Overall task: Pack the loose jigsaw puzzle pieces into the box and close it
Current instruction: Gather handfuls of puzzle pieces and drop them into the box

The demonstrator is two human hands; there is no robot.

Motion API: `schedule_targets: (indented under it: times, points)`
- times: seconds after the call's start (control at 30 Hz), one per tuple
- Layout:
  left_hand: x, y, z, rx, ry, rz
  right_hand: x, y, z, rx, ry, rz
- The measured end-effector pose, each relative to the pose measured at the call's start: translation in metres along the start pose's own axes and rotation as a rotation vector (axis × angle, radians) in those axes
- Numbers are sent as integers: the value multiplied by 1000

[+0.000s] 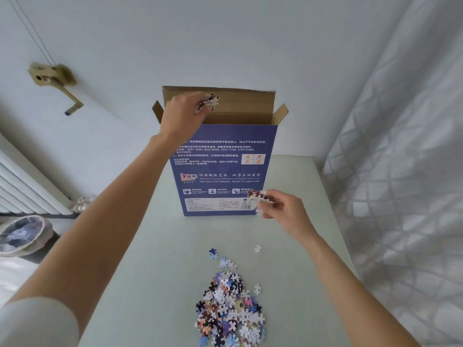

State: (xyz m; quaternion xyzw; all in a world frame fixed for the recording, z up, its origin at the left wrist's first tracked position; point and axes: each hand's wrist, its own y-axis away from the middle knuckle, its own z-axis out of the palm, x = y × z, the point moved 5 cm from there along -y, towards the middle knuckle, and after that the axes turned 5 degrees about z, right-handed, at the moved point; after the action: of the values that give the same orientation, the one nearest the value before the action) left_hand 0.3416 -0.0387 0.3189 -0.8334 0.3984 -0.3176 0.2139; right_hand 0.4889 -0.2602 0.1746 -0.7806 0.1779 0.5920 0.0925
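The tall blue cardboard box [223, 169] stands upright, flaps open, for dropping pieces in. Left hand [181, 116] grips a clump above its mouth; right hand [280, 211] pinches another beside its base. The loose pile of jigsaw pieces [230, 311] lies on the pale surface [150, 271] nearer than the box.

Soft daylight, fisheye edges (sl. blur)

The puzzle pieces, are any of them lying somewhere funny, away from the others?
Yes, a little. A single white piece lies alone on the table, apart from the main pile. A few blue pieces have strayed too. The box stands upright, flaps open, undamaged.
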Motion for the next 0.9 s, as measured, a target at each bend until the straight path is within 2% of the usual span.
schedule_targets:
  times: [0.13,0.3,0.43,0.57,0.77,0.9]
  points:
    - [-4,-7,9,-131,-34,-68,-70,-37,-19,40,57,-147]
    - [-8,-3,15,-168,-16,-105,-142,-80,-30,180,276,-390]
    - [-6,5,14,-132,0,-57,-171,-110,-20,323,702,-548]
    - [-6,12,12,-71,-3,28,-173,-129,-4,256,1007,-504]
    - [-8,16,13,-47,-72,95,-162,-147,5,149,921,-386]
    - [0,21,11,14,-106,161,-162,-139,6,213,865,-484]
